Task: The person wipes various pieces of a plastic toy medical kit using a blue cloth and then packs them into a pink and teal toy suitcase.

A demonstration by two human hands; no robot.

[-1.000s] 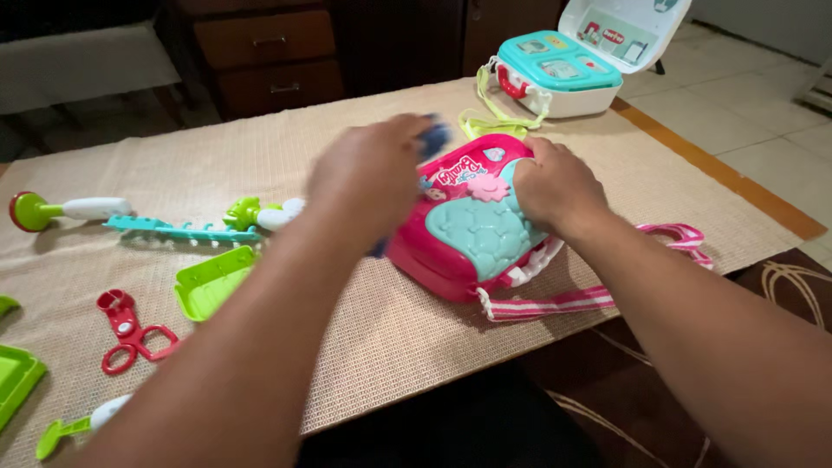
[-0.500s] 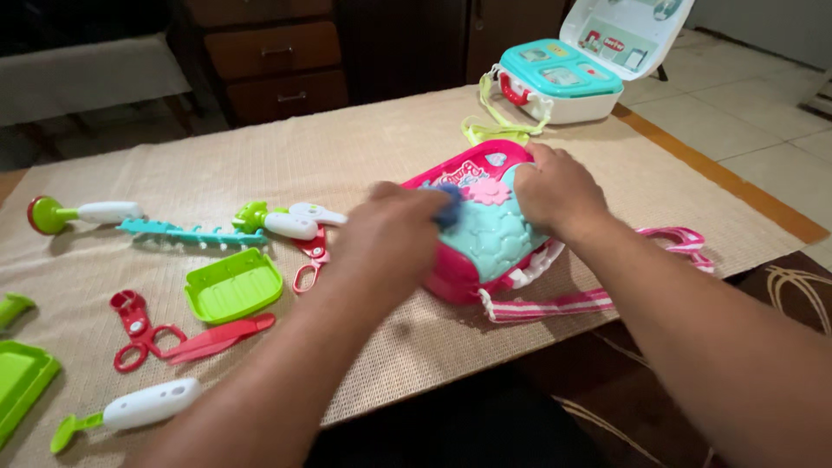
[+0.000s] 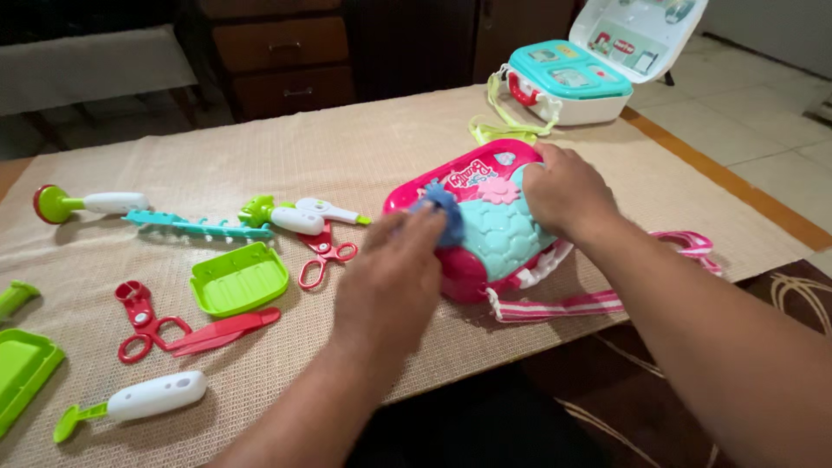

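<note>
Setting: a table under a woven beige mat, dark drawers behind, tiled floor to the right.

Main item: pink and teal toy case, lying flat right of centre on the mat, its striped pink strap trailing over the near edge. Judged a hollow hard-plastic shell: light, stiff, smooth and likely to slide on the mat; best taken by its rim or strap.

Right hand: laid palm-down on the far right part of the case, fingers curled over its edge, pressing.

Left hand: at the near left side of the case, fingers closed on a small blue piece held against the teal lid.

Other items, left: red scissors, green tray, red tweezers, white-handled green scoop, teal comb strip.

Far right: white and teal case, lid open
</note>
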